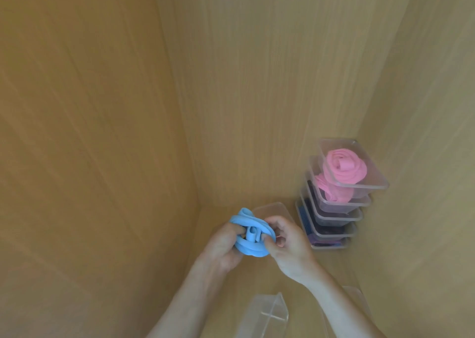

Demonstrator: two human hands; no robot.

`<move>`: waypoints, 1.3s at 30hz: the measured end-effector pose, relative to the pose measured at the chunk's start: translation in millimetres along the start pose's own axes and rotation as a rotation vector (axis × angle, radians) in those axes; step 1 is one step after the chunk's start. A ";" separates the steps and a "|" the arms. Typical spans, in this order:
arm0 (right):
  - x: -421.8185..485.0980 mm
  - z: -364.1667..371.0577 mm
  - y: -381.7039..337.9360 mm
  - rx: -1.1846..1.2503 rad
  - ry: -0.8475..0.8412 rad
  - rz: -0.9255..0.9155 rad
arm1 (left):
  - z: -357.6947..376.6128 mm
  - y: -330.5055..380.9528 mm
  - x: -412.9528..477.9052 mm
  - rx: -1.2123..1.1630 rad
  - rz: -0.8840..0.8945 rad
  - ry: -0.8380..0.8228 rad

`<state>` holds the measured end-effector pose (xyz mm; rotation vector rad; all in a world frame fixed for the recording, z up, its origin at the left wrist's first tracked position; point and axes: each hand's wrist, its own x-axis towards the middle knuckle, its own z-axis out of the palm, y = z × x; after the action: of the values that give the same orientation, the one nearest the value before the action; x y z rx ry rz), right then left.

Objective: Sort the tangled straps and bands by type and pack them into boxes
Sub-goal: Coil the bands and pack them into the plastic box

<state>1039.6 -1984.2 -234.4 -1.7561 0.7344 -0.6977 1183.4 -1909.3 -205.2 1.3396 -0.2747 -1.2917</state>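
Gripping the coiled blue band [244, 247], left hand [223, 245] and right hand [291, 245] curl their fingers [273, 221] round it.

Band [250, 235] between both hands — stacked boxes [334, 217] right, beyond.

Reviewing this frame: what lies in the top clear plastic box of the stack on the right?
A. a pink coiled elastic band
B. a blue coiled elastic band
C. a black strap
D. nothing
A: the top clear plastic box holds a pink coiled elastic band; the blue coiled elastic band is gripped by the left hand and right hand.
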 end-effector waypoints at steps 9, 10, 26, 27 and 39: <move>-0.7 -3.3 5.1 0.100 -0.010 0.016 | -3.6 -0.8 -6.6 -0.065 -0.026 -0.210; -1.9 -3.7 5.4 0.130 -0.004 0.017 | -5.5 -2.3 -7.0 -0.066 -0.030 -0.219; -23.0 -26.9 15.8 0.510 0.060 0.304 | 2.4 -37.1 -3.2 0.195 0.045 -0.231; -26.3 -30.6 14.7 0.480 0.009 0.315 | 3.4 -39.0 -2.5 0.217 0.047 -0.217; -64.4 -42.6 27.2 0.355 0.076 0.348 | 6.3 -61.3 -13.7 0.316 0.095 -0.145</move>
<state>962.3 -1967.5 -255.6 -1.2468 0.8826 -0.6141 1141.9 -1884.8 -246.0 1.4780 -0.6576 -1.3038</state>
